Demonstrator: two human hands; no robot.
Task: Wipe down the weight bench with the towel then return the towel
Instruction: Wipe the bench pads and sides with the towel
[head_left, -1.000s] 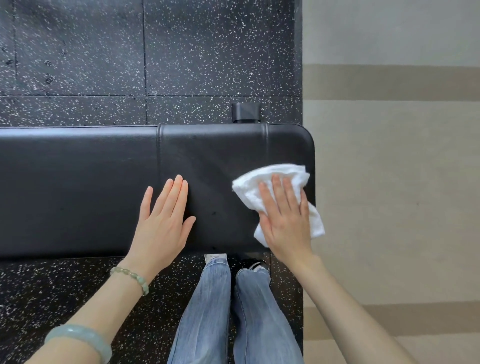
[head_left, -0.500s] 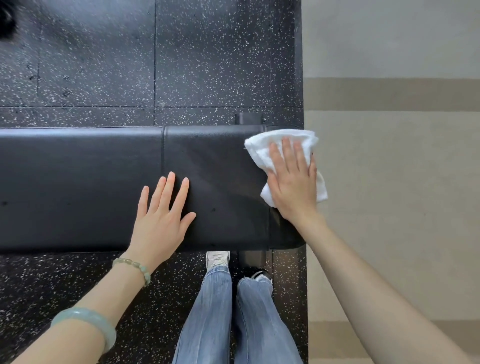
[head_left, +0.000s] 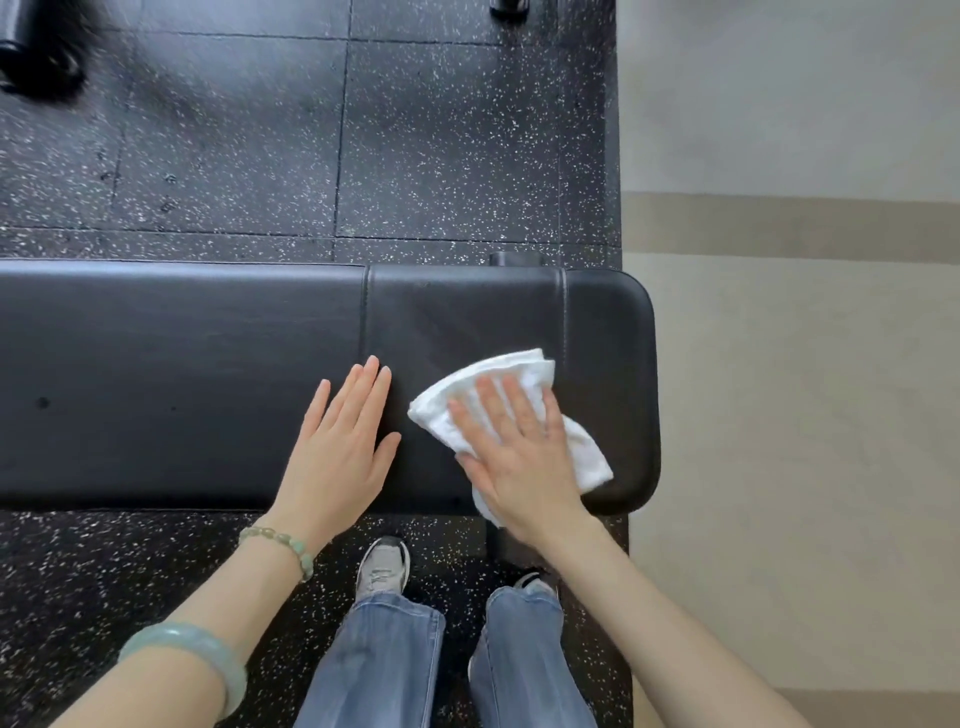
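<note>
A black padded weight bench (head_left: 182, 364) runs across the view, its rounded end at the right. A crumpled white towel (head_left: 447, 410) lies on the pad near that end, close to the front edge. My right hand (head_left: 519, 457) presses flat on the towel with straight, spread fingers. Beside it to the left, my left hand (head_left: 343, 447) rests flat on the bare pad, fingers straight and together. Part of the towel is hidden under my right palm.
Black speckled rubber floor tiles (head_left: 441, 145) surround the bench. Beige flooring (head_left: 805, 415) with darker stripes begins right of the bench end. My legs in jeans and sneakers (head_left: 382, 566) stand at the front edge. Dark equipment (head_left: 36, 57) sits at the top left.
My right hand has slid the towel from the far right corner of the pad back toward the near edge and a little left. My left hand has stayed put.
</note>
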